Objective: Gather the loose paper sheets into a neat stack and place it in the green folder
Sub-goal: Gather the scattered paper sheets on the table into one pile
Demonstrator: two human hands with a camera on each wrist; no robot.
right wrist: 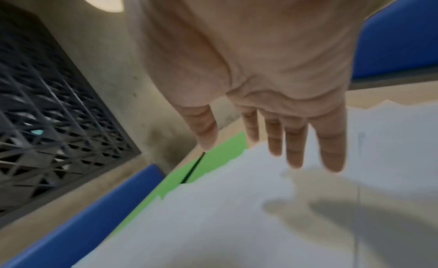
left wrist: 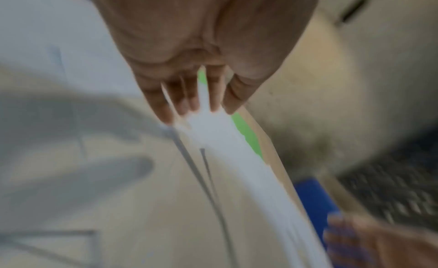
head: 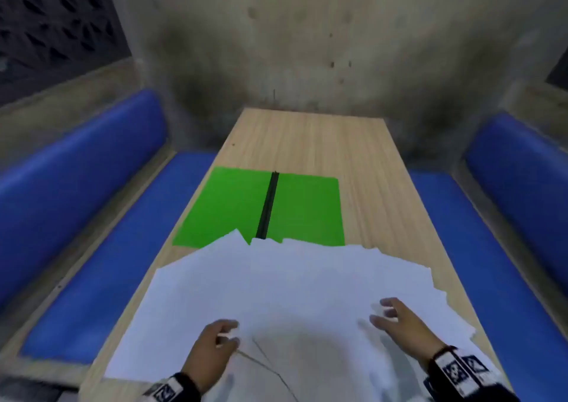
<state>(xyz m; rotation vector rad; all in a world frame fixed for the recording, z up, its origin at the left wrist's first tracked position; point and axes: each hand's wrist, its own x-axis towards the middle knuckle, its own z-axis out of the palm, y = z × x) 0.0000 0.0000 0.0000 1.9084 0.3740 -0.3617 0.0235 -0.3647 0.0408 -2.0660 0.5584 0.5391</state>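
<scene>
Several loose white paper sheets (head: pixel 276 285) lie fanned across the near half of the wooden table (head: pixel 307 137). Their far edges overlap the near edge of the green folder (head: pixel 304 208), which lies open and flat with a black spine down its middle. My left hand (head: pixel 232 334) is at the near left of the spread. In the blurred left wrist view its straight fingers (left wrist: pixel 192 101) touch the paper sheets (left wrist: pixel 237 159). My right hand (head: pixel 384 312) hovers over the right side with spread fingers (right wrist: pixel 294 150), casting a shadow on the paper sheets (right wrist: pixel 237 215).
Blue padded benches (head: pixel 107 248) (head: pixel 491 263) run along both sides of the table. A concrete wall stands behind the table's far end. A dark lattice panel (right wrist: pixel 47 122) is at the far left. Bare wood shows beyond the folder.
</scene>
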